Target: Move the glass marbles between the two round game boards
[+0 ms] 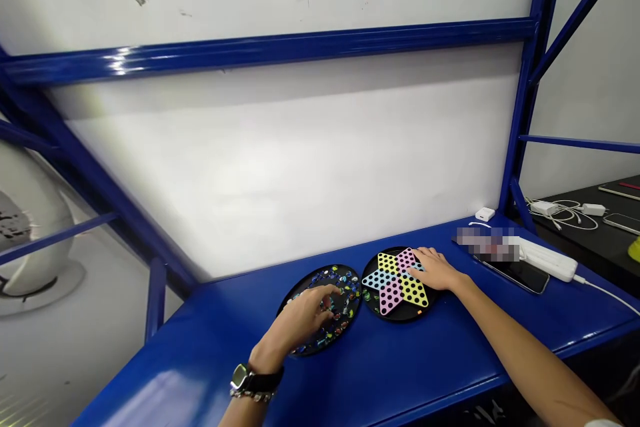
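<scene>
White wall (300,167) rises beyond both hands, above a blue tabletop (225,320). Below the left hand (303,312) (a watch (240,377) on its wrist) is a round black tray (323,347) scattered with glass marbles (336,270); that hand is half open, thumb and forefinger parted, and whether its curled fingers hold a marble cannot be told. Just to its right, the right hand (435,270) lies open with loosely extended fingers on the right side of a star-shaped board (397,280), gripping nothing visibly. Beyond that hand's right sit a phone (525,275) and a white power bank (550,260).
</scene>
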